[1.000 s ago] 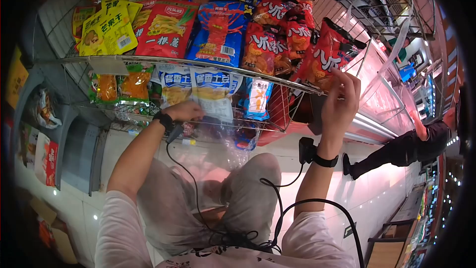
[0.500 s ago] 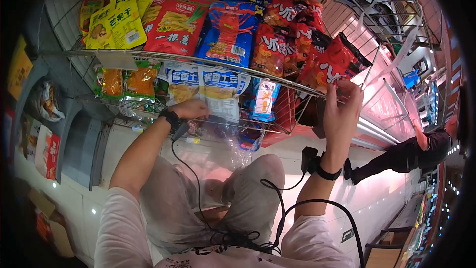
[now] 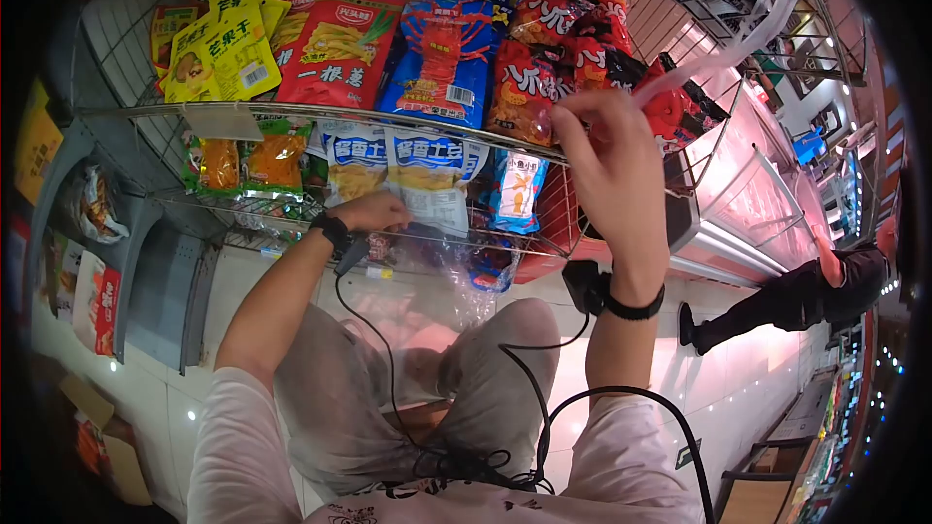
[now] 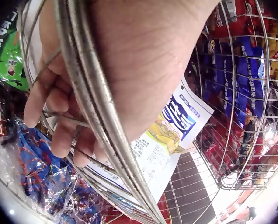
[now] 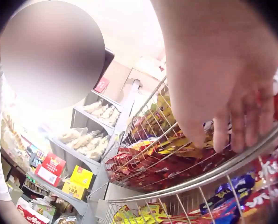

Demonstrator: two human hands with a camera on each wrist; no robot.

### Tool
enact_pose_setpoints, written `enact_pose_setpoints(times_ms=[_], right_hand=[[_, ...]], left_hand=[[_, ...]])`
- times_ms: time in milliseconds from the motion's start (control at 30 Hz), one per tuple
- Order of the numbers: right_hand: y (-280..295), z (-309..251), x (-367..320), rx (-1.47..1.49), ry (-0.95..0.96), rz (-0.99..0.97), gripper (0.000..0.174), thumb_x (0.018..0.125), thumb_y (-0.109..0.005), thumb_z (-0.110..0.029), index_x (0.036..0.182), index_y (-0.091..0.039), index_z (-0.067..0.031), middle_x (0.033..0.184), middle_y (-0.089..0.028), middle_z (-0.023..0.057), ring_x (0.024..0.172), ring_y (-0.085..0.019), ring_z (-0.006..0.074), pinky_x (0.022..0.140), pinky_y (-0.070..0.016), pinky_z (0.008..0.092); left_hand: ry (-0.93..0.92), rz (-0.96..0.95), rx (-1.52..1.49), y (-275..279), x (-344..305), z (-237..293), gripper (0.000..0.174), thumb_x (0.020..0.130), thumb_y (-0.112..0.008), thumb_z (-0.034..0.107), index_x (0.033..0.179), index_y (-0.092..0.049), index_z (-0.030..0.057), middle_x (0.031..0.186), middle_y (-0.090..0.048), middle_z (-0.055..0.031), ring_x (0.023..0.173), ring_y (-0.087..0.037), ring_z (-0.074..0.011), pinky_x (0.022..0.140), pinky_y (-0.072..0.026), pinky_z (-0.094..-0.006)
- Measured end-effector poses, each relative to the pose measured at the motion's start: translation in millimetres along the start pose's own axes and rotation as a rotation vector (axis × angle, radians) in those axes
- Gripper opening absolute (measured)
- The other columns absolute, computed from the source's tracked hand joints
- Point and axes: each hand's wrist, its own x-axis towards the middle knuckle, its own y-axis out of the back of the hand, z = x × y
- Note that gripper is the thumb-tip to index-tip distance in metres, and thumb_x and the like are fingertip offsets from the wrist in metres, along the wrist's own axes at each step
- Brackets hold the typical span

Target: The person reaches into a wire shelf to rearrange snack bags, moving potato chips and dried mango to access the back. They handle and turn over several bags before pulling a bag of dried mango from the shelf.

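Observation:
In the head view my left hand (image 3: 377, 212) rests at the lower wire shelf, fingertips right by a white-and-blue potato snack bag (image 3: 425, 175). In the left wrist view a thick wire rim (image 4: 90, 79) crosses the palm; the fingers are loosely curled past thinner wires, gripping no bag. My right hand (image 3: 616, 180) is raised before the red snack bags (image 3: 529, 87) on the upper shelf, overlapping them. Seen from the right wrist, its fingers (image 5: 251, 123) hang relaxed with nothing between them. A translucent plastic strip (image 3: 723, 63) runs down from the upper right to behind this hand.
Blue crayfish bags (image 3: 437, 63), red bags (image 3: 340, 53) and yellow mango packs (image 3: 228, 49) fill the upper shelf beside the red bags. A small blue bag (image 3: 516, 189) stands below. Cables loop over the lap. A person (image 3: 806, 296) in dark clothes stands at right.
My right hand has moved left, away from the rightmost red bag. The strip has swung left and now slants across that bag. My left hand has stayed nearly still at the lower shelf.

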Motion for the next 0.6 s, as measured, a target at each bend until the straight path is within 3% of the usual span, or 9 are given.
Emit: enact_pose_setpoints(times_ms=[67, 133, 200, 267, 333, 433, 500, 567, 600], right_hand=[[-9, 0, 14, -0.048, -0.105, -0.21, 0.032, 0.091, -0.069, -0.03, 0.107, -0.068, -0.0029, 0.096, -0.064, 0.0179, 0.086, -0.064, 0.0345, 0.077, -0.0505, 0.0441], [-21, 6, 17, -0.101, -0.049, -0.171, 0.037, 0.09, -0.069, -0.034, 0.11, -0.068, -0.003, 0.098, -0.065, 0.019, 0.09, -0.065, 0.0363, 0.08, -0.051, 0.0452], [-30, 7, 21, -0.164, -0.037, -0.14, 0.046, 0.089, -0.069, -0.042, 0.114, -0.067, -0.0035, 0.105, -0.065, 0.0216, 0.101, -0.064, 0.0408, 0.086, -0.0516, 0.0475], [-41, 14, 27, -0.119, -0.023, -0.129, 0.047, 0.089, -0.068, -0.043, 0.114, -0.067, -0.0032, 0.107, -0.065, 0.0228, 0.103, -0.064, 0.0413, 0.087, -0.0517, 0.0476], [-49, 20, 32, -0.075, -0.01, -0.12, 0.047, 0.089, -0.068, -0.043, 0.114, -0.067, -0.0028, 0.11, -0.064, 0.0239, 0.104, -0.063, 0.0419, 0.088, -0.0518, 0.0478], [-53, 23, 34, -0.037, -0.114, -0.195, 0.05, 0.088, -0.068, -0.043, 0.118, -0.065, -0.0038, 0.116, -0.063, 0.0251, 0.108, -0.062, 0.0427, 0.089, -0.0514, 0.0493], [-57, 26, 34, -0.089, -0.089, 0.076, 0.054, 0.087, -0.069, -0.042, 0.124, -0.06, -0.0043, 0.116, -0.062, 0.0246, 0.108, -0.062, 0.0424, 0.089, -0.0514, 0.0497], [-54, 20, 34, -0.123, -0.076, 0.147, 0.054, 0.086, -0.071, -0.035, 0.128, -0.056, -0.0048, 0.119, -0.06, 0.0231, 0.107, -0.061, 0.042, 0.09, -0.0503, 0.0499], [-53, 21, 35, -0.175, 0.009, 0.275, 0.052, 0.086, -0.072, -0.031, 0.128, -0.056, -0.0048, 0.119, -0.059, 0.0224, 0.107, -0.06, 0.0416, 0.09, -0.0499, 0.0496]], left_hand=[[-0.012, 0.009, -0.015, 0, 1, -7, 0.038, 0.096, -0.061, 0.039, 0.094, -0.074, 0.0032, 0.08, -0.071, -0.0066, 0.076, -0.065, -0.0159, 0.073, -0.0503, -0.0319], [-0.031, -0.027, -0.013, 1, 2, -8, 0.035, 0.099, -0.062, 0.036, 0.097, -0.072, 0.0032, 0.085, -0.068, -0.0031, 0.079, -0.063, -0.0104, 0.07, -0.0507, -0.0275], [-0.035, -0.027, -0.007, 2, 2, -7, 0.035, 0.099, -0.061, 0.036, 0.097, -0.073, 0.0033, 0.084, -0.068, -0.0029, 0.078, -0.062, -0.0103, 0.069, -0.0504, -0.0274], [-0.039, -0.034, -0.004, 1, 1, -5, 0.034, 0.099, -0.061, 0.036, 0.097, -0.073, 0.0035, 0.084, -0.068, -0.0026, 0.077, -0.062, -0.0103, 0.069, -0.0501, -0.0274], [-0.051, 0.001, 0.01, 1, -1, -1, 0.037, 0.096, -0.061, 0.037, 0.091, -0.074, 0.0026, 0.078, -0.07, -0.0062, 0.073, -0.064, -0.0164, 0.071, -0.0499, -0.0325], [-0.078, -0.007, 0.063, 1, 5, -9, 0.037, 0.097, -0.06, 0.037, 0.091, -0.074, 0.0031, 0.077, -0.07, -0.0058, 0.073, -0.064, -0.0164, 0.071, -0.0495, -0.0324], [-0.061, -0.016, 0.038, 1, 6, -11, 0.036, 0.097, -0.061, 0.037, 0.092, -0.074, 0.0032, 0.078, -0.07, -0.0056, 0.073, -0.064, -0.0162, 0.071, -0.0496, -0.0322], [-0.04, -0.026, 0.014, 0, 4, -11, 0.036, 0.097, -0.061, 0.037, 0.093, -0.074, 0.0034, 0.078, -0.07, -0.0054, 0.074, -0.064, -0.0159, 0.071, -0.0496, -0.032], [-0.027, -0.026, -0.011, 0, 4, -10, 0.035, 0.097, -0.061, 0.037, 0.094, -0.074, 0.0036, 0.079, -0.07, -0.0051, 0.074, -0.064, -0.0156, 0.071, -0.0495, -0.0318]])
